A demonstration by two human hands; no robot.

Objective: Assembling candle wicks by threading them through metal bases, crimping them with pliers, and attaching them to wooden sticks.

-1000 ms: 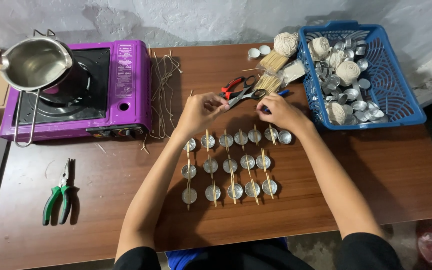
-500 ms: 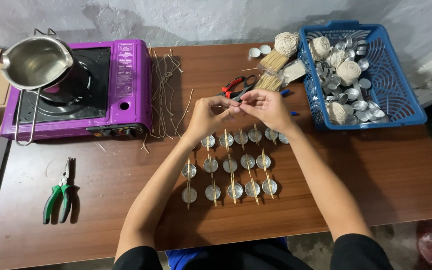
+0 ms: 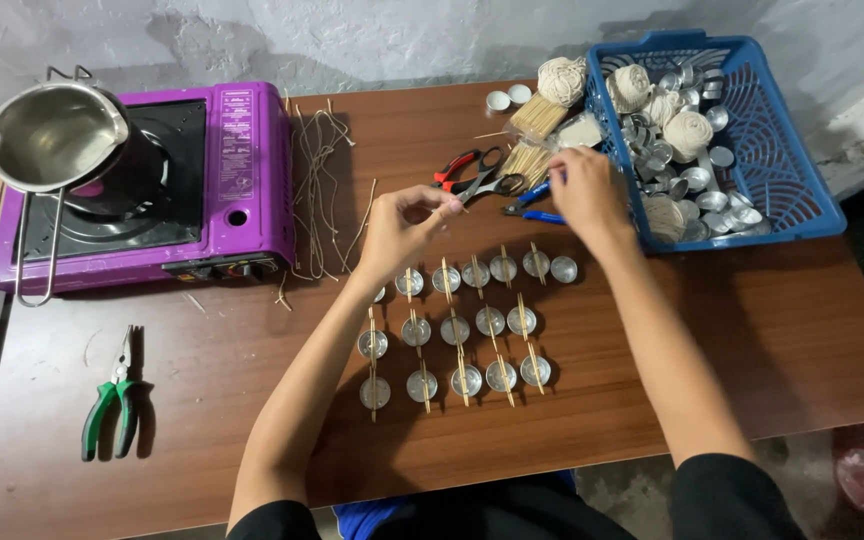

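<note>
The hands had drawn apart since 0.5 s earlier, when both met above the top row of small metal cups [image 3: 457,330]. The left hand [image 3: 404,222] stayed over the desk [image 3: 802,330] near the red-handled scissors [image 3: 472,175], its fingers pinched together in a narrow grip on something too thin to make out. The right hand [image 3: 582,192] had moved right, toward the blue basket [image 3: 792,170], and now lay over the blue-handled tool [image 3: 532,200] beside the bundles of wooden sticks [image 3: 537,115]; I could not tell whether its grip was closed on anything. The cups sat in 3 rows on the desk below both hands, most with a stick laid across. The purple stove [image 3: 242,150], steel pot [image 3: 52,135] and green pliers [image 3: 112,400] had not moved.
</note>
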